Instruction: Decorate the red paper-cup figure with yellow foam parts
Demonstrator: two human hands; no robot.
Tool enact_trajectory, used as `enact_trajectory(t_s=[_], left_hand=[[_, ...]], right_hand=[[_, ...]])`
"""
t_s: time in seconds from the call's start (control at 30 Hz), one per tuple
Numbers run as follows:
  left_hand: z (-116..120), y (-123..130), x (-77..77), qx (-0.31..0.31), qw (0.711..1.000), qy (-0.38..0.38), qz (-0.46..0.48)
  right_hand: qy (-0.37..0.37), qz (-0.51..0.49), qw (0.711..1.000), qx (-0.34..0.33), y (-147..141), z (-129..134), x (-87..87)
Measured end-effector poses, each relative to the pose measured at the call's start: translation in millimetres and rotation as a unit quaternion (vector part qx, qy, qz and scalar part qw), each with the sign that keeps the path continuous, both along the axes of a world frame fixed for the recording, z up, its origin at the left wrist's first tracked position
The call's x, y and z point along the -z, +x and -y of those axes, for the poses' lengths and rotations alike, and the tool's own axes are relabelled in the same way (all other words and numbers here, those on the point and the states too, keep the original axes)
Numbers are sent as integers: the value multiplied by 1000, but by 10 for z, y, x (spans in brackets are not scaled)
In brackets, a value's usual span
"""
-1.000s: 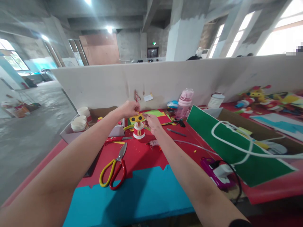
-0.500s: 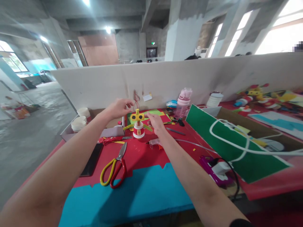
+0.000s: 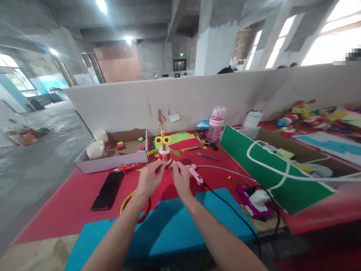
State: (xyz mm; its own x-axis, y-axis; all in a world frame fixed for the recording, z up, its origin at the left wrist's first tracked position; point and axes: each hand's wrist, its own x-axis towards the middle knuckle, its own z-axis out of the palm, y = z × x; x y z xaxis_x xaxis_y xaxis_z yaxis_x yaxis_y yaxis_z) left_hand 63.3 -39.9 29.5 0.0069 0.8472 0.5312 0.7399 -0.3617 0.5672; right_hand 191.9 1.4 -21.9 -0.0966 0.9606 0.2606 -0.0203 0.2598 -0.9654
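A small paper-cup figure (image 3: 164,152) stands upright on the red table. Its yellow head has two black eyes and a coiled top, and green and yellow coiled arms stick out at the sides. My left hand (image 3: 151,177) and my right hand (image 3: 181,178) are just in front of its base, fingertips drawn together in a pinch and close to each other. Whether they touch the cup or hold something tiny I cannot tell. Beside my right hand lies a pink glue gun (image 3: 195,174). Scissors (image 3: 127,199) with yellow and red handles lie partly hidden under my left forearm.
On the left are a phone (image 3: 107,191) and an open box (image 3: 113,165) with paper cups. Coloured sheets (image 3: 184,141) and a pink bottle (image 3: 216,122) stand behind. A purple power strip (image 3: 255,203) and green panel (image 3: 265,169) are right; blue sheet (image 3: 169,233) in front.
Both hands have come down and towards me from beside the figure's head to the front of its base. The glue gun and box now show more fully; the scissors are more covered.
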Motion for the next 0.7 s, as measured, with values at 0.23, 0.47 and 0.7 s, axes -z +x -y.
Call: enact_trajectory(t_s=[0.23, 0.47, 0.7], left_hand=[[-64, 258, 486, -70, 994, 15, 87], [-83, -56, 538, -164, 977, 61, 123], [-202, -160, 626, -143, 985, -72, 61]], right_hand=[[170, 118, 978, 32, -41, 65, 221], [227, 183, 947, -138, -74, 211, 213], [206, 272, 908, -243, -114, 211, 286]])
